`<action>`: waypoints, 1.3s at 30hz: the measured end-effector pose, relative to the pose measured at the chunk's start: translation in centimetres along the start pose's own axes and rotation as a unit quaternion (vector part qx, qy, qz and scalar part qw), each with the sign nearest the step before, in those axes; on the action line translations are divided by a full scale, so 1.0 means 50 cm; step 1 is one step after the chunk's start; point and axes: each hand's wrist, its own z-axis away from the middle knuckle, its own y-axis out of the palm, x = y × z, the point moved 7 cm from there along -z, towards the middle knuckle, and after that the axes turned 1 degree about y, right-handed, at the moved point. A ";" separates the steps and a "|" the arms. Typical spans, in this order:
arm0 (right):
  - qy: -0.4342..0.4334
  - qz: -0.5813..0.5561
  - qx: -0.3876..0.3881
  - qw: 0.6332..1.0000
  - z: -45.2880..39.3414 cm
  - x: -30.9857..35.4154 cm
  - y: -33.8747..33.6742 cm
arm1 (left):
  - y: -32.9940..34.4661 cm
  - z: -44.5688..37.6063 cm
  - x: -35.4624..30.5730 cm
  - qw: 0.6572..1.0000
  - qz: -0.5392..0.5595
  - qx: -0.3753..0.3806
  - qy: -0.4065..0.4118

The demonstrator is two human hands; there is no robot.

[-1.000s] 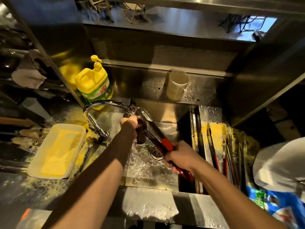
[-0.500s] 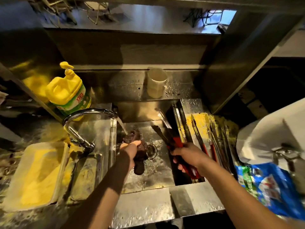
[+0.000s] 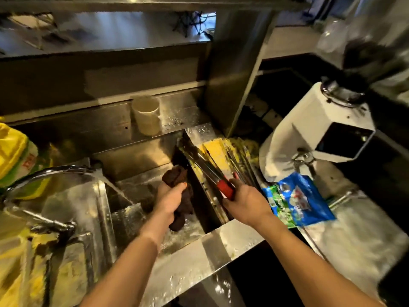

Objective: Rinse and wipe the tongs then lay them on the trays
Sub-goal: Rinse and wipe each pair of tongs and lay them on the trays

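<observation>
Head view: right hand (image 3: 246, 199) clenched round red handle of tongs (image 3: 205, 167), metal arms reaching out over the tray (image 3: 215, 149) right of the sink (image 3: 221, 242). Left hand (image 3: 170, 201) gripping dark cloth (image 3: 177, 178) above the basin. Likely stiff, light, wet and slippery on steel; best held by the red grip. Tap (image 3: 55, 171) running.

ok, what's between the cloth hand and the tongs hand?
Head view: only the sink's dark right wall and rim sit between the left hand gripping the brown cloth and the right hand holding the red-handled tongs.
</observation>
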 end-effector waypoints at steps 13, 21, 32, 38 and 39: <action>0.155 -0.254 -0.174 0.939 0.307 -0.528 -0.219 | 0.586 0.343 0.084 0.970 -0.064 0.227 0.064; 0.252 -0.354 -0.205 0.877 0.530 -0.862 -0.320 | 0.924 0.618 0.258 0.927 -0.134 0.349 0.017; 0.158 -0.760 -0.238 0.583 0.723 -1.049 -0.447 | 1.164 0.895 0.371 0.840 -0.204 0.502 0.009; 0.097 -0.760 -0.291 0.573 0.798 -1.115 -0.573 | 1.224 0.957 0.392 0.816 -0.210 0.539 -0.009; 0.120 -0.743 -0.323 0.574 0.813 -1.143 -0.595 | 1.234 0.963 0.397 0.811 -0.209 0.546 -0.020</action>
